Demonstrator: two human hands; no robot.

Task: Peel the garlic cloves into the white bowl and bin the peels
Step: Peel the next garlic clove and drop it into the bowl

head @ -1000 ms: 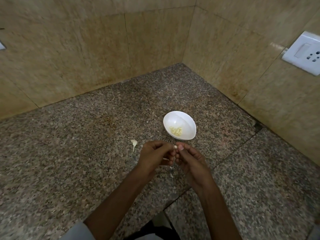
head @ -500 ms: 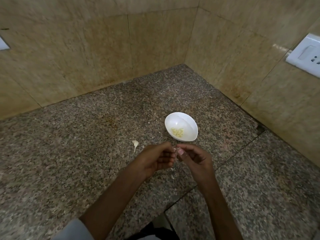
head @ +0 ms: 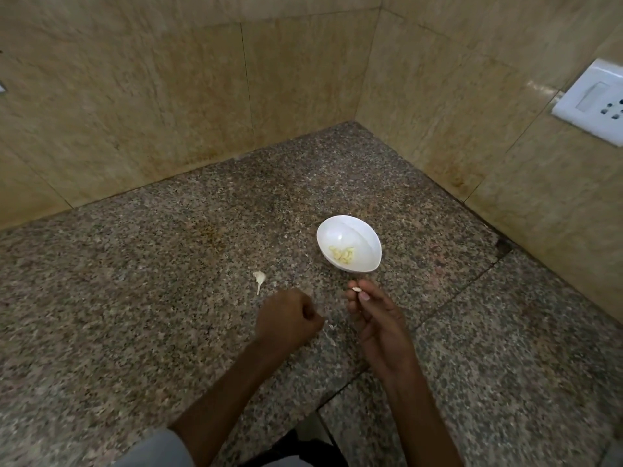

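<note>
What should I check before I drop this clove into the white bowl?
1. Clove pinched by fingers of the right hand: ok.
2. Clove fully peeled: cannot tell, too small.
3. White bowl upright, just beyond the right hand, nothing between: ok.
4. Left hand curled; peel inside it: cannot tell.
5. Counter free of peel: not ok, scraps lie between the hands.
6. Bin in view: not ok, none shows.
</note>
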